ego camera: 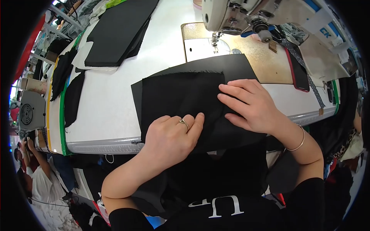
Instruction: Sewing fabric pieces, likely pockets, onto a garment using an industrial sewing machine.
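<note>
A black fabric piece (182,92) with a frayed top edge lies over a larger dark grey sheet (237,66), which shows at its left, top and right. My left hand (172,138), with a ring on it, rests on the lower part of the black piece. Its fingers are curled under, so whether they pinch the cloth is hidden. My right hand (250,106) lies with fingers spread across the right edge of the black piece, fingertips touching it. Just beyond the sheet stand the sewing machine's presser foot (215,40) and metal needle plate (199,47).
A stack of black panels (115,34) lies at the back left, near black fabric scraps (75,98). On the right are a red-edged phone (299,69) and a dotted strap (303,63). A ruler strip (109,147) follows the table's front edge. Another person (43,179) works at far left.
</note>
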Tool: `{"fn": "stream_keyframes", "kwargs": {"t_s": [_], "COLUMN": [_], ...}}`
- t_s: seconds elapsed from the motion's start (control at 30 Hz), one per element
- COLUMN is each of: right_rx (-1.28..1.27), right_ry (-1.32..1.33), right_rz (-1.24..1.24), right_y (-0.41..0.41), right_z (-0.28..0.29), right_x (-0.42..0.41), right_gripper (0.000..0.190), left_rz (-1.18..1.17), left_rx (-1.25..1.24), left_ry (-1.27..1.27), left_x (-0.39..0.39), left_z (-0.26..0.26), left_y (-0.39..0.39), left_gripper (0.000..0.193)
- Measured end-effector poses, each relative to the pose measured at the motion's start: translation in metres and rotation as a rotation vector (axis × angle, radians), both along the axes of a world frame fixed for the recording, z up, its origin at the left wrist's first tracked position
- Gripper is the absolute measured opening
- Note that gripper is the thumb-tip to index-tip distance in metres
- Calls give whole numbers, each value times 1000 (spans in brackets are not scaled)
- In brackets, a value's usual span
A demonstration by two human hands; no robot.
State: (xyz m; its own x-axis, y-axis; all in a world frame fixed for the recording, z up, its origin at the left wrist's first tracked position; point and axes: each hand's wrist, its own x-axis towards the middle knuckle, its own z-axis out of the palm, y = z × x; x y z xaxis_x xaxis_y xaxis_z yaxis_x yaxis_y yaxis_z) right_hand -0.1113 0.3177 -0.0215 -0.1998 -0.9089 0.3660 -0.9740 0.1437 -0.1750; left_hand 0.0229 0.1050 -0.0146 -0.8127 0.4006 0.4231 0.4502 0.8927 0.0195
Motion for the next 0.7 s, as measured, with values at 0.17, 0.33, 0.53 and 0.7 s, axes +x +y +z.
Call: {"fn": "stream_keyframes", "kwargs": {"t_s": [0.17,0.33,0.53,0.7], "right_rx": [112,205,256,160], "right_ry": [4,-44,-6,99], "right_rz": [-88,-153,-73,8], "right_y": [-4,-8,-10,-17], "right_z": [5,9,18,7], "right_x": [1,1,-11,-23], "right_gripper": [65,75,74,69], "left_rz": [72,112,140,153], "left_rx": [-29,-32,-30,-55], "left_ry": [-43,-38,-44,-12], "left_x": [0,-4,-3,-1], "left_z": [0,0,-2,-4], "left_y": [2,3,6,7], "left_gripper": [36,36,37,38]}}
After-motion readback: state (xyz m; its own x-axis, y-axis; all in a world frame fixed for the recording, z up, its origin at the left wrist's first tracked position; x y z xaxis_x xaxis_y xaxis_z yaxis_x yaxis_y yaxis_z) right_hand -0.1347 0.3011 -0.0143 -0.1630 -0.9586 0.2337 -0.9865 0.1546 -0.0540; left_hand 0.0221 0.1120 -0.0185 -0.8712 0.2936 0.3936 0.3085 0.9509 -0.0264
